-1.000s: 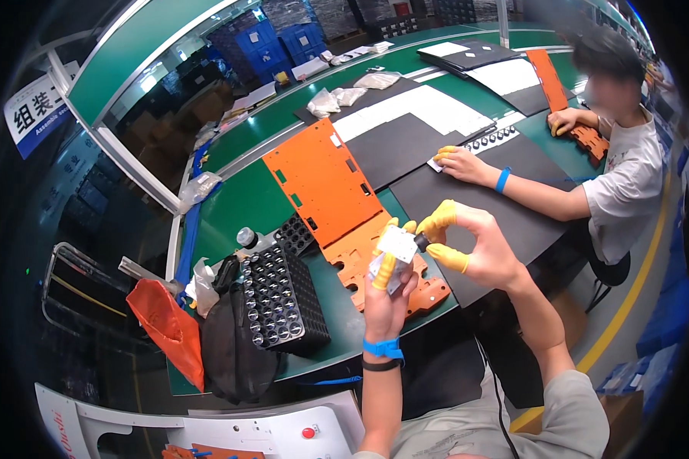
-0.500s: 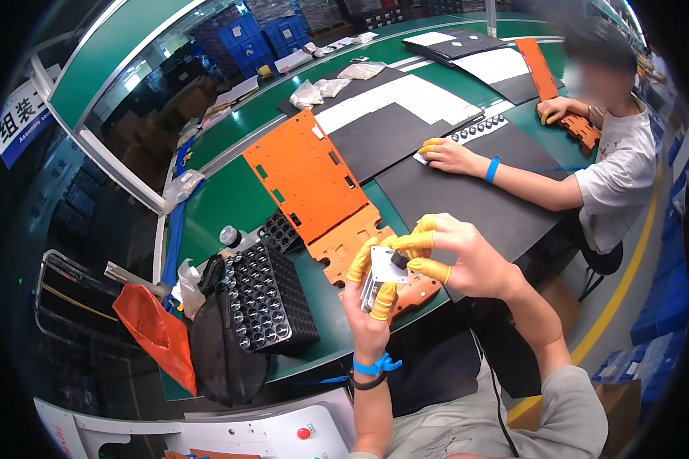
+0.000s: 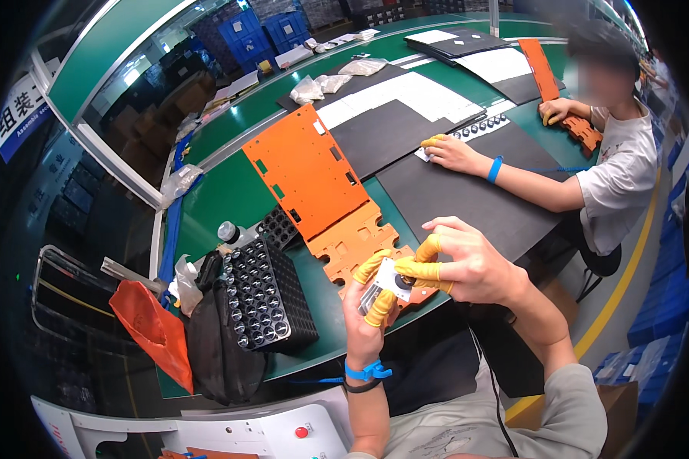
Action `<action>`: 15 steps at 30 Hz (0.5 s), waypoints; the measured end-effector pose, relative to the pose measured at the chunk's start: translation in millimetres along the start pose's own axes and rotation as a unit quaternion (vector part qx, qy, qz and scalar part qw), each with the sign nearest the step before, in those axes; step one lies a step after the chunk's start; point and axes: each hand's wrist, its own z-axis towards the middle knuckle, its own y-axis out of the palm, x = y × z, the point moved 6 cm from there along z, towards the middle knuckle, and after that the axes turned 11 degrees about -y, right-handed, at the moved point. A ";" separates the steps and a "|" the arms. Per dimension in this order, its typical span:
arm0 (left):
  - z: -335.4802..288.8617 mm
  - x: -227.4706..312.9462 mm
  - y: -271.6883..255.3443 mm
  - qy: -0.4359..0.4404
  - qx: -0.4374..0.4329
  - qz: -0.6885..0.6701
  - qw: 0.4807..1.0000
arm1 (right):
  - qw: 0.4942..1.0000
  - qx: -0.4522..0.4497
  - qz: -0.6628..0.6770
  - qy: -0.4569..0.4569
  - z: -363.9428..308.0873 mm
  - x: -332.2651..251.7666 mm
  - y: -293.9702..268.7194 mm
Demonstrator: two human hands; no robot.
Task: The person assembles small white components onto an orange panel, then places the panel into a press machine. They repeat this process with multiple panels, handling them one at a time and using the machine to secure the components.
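My left hand (image 3: 366, 307), in yellow finger cots, is closed around a small white square plate (image 3: 387, 274) with a silvery metal edge underneath. Against the plate's right side sits a small black round part (image 3: 404, 282). My right hand (image 3: 471, 264) is closed over that black part, its yellow-covered fingertips pressed together at the plate. The fingers partly hide where the part meets the plate. Just beyond my hands, an orange notched board (image 3: 352, 239) lies on the green bench, joined to or touching a flat orange panel (image 3: 302, 172).
A black rack of round cells (image 3: 264, 298) stands left of my hands, beside a black bag (image 3: 220, 344) and an orange pouch (image 3: 151, 333). Black mats (image 3: 467, 187) cover the bench to the right. A co-worker's hand (image 3: 445, 151) works there with a small white piece.
My right hand has shifted slightly, bringing its fingertips closer over the black part and white plate. The plate has tilted and moved a little right and down.
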 end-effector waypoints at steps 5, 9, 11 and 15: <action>-2.1 -18.5 -1.1 -0.047 -0.016 -0.098 0.994 | 1.000 -0.006 -0.007 -0.012 -2.3 -4.3 4.6; -1.9 -33.1 -3.0 -0.055 -0.064 -0.166 0.983 | 1.000 0.007 0.023 0.018 -3.7 -6.3 4.3; -2.3 -38.4 -2.8 -0.069 -0.045 -0.173 0.981 | 0.999 0.030 -0.019 0.010 -10.9 -6.0 13.3; 3.2 -53.1 -1.0 -0.073 0.001 -0.154 0.985 | 0.984 0.076 -0.158 -0.027 -26.7 6.6 38.7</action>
